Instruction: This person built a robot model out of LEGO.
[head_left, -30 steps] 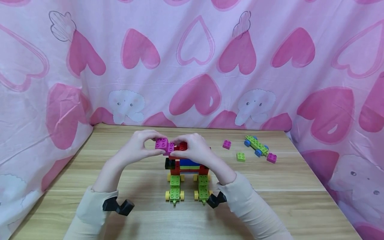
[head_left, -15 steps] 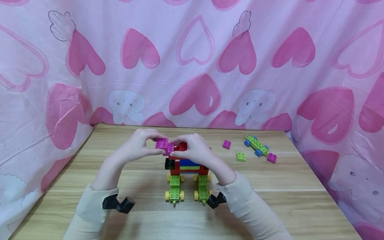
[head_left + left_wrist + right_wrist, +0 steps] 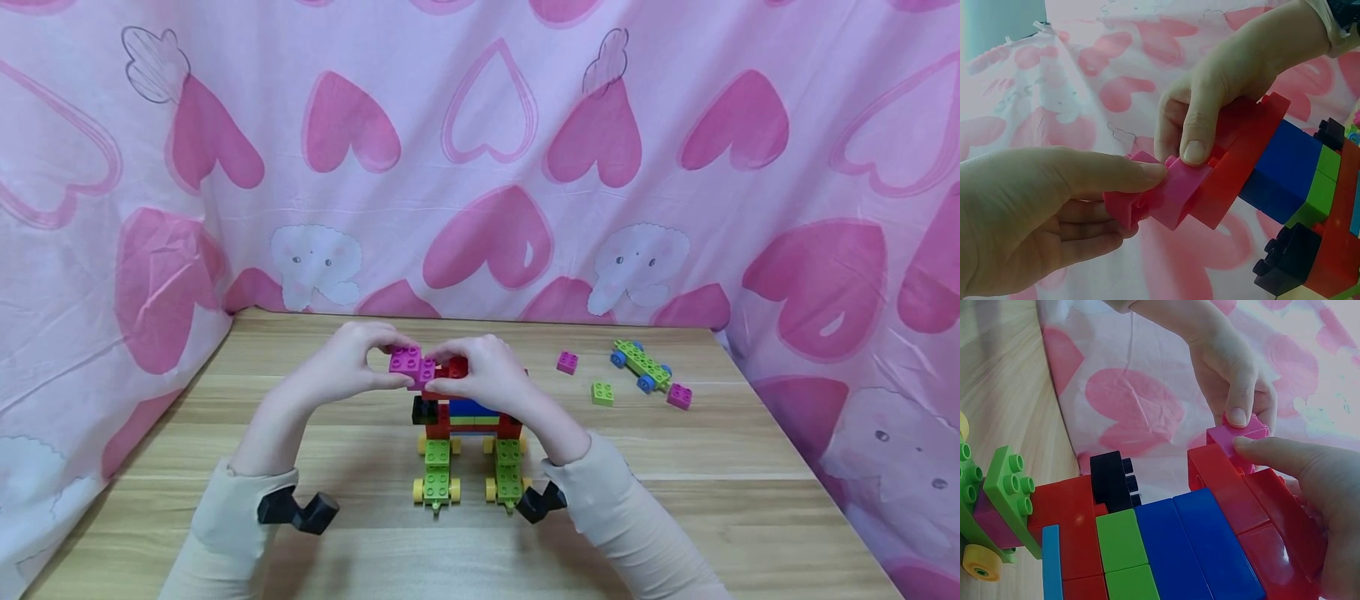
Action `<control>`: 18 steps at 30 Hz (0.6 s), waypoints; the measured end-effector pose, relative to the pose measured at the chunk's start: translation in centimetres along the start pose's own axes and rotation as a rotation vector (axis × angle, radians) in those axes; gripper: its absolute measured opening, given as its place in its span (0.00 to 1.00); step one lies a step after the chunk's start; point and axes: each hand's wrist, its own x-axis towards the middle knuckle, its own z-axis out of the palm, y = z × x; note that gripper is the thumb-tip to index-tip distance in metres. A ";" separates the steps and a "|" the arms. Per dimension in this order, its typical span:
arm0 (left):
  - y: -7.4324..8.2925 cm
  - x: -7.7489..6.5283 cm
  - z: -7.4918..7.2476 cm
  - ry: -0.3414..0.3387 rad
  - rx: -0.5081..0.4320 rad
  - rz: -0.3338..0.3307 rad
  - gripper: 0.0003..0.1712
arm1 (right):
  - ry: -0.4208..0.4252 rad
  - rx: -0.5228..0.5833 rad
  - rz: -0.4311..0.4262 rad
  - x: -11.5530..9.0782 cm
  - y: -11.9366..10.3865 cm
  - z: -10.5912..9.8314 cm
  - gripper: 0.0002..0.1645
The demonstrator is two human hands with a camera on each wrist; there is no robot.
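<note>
My left hand (image 3: 345, 358) pinches a magenta toy brick (image 3: 405, 362) between thumb and fingers. That brick sits raised on the end of a second magenta brick (image 3: 1179, 187), which adjoins the model's red top bricks (image 3: 1229, 484). With thumb and forefinger, my right hand (image 3: 483, 367) grips the second magenta brick from the other side, covering part of the red top. Below are blue bricks (image 3: 1175, 547), lime bricks (image 3: 1122, 540) and a black brick (image 3: 424, 409) sticking out on the left. The model stands on two lime wheeled bases (image 3: 437, 475) with yellow wheels.
At the table's back right lie a magenta brick (image 3: 567, 362), a lime brick (image 3: 602, 393), a lime wheeled base (image 3: 641, 362) with blue wheels, and another magenta brick (image 3: 679, 396) beside it. A pink heart-patterned cloth (image 3: 487, 233) surrounds the wooden table (image 3: 360, 517).
My left wrist has lifted very slightly. Both hands keep their hold on the magenta bricks, and the model stays in place.
</note>
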 end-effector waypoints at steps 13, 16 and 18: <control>0.0 -0.1 0.5 0.023 -0.023 -0.031 0.20 | 0.003 -0.002 0.006 -0.1 0.0 0.1 0.25; 0.0 -0.1 0.5 0.026 -0.031 -0.035 0.20 | 0.006 -0.004 0.003 0.0 0.0 0.1 0.25; 0.0 -0.1 0.6 0.025 -0.030 -0.036 0.20 | 0.004 -0.002 -0.001 0.0 0.1 0.0 0.25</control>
